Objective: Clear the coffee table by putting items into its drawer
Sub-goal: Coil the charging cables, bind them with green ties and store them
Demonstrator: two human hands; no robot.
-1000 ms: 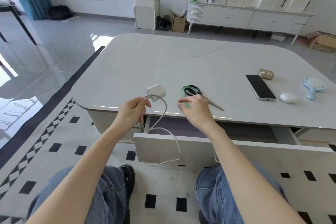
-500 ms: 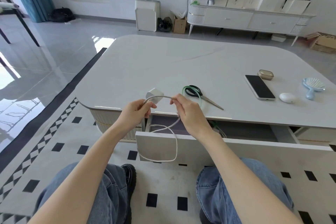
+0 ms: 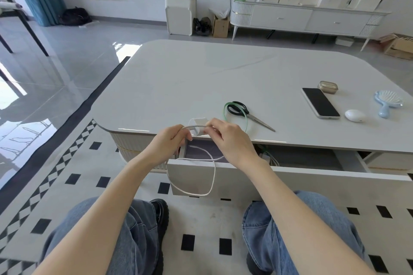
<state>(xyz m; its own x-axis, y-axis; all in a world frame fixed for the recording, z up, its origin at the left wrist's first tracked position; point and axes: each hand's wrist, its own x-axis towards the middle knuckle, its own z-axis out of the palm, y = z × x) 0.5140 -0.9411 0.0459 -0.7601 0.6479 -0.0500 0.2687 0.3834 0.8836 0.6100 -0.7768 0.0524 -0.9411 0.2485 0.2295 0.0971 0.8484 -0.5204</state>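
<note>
- The white surface (image 3: 201, 78) fills the middle of the view, with a few things lying towards its near and right side.
- Its drawer (image 3: 290, 183) is pulled out below the near edge, showing a grey lining.
- The left grip (image 3: 167, 143) is curled round the white charger cable (image 3: 213, 176) above the drawer's left end.
- The right grip (image 3: 230, 138), just beside it, pinches the same cable close to the charger plug (image 3: 197, 123), which is up between the two at the surface edge.
- The cable's slack runs partly across the drawer lining and hangs in a loop over the drawer front.
- A dark phone (image 3: 320, 102) lies flat to the right.
- Black-handled scissors (image 3: 243, 111) lie near the right grip, inside a thin green loop (image 3: 225, 109).
- A pale blue hairbrush (image 3: 387, 101) lies at the far right.
- A white oval case (image 3: 355, 115) lies between phone and brush.
- A small metal tin (image 3: 327, 86) sits just behind the phone.
</note>
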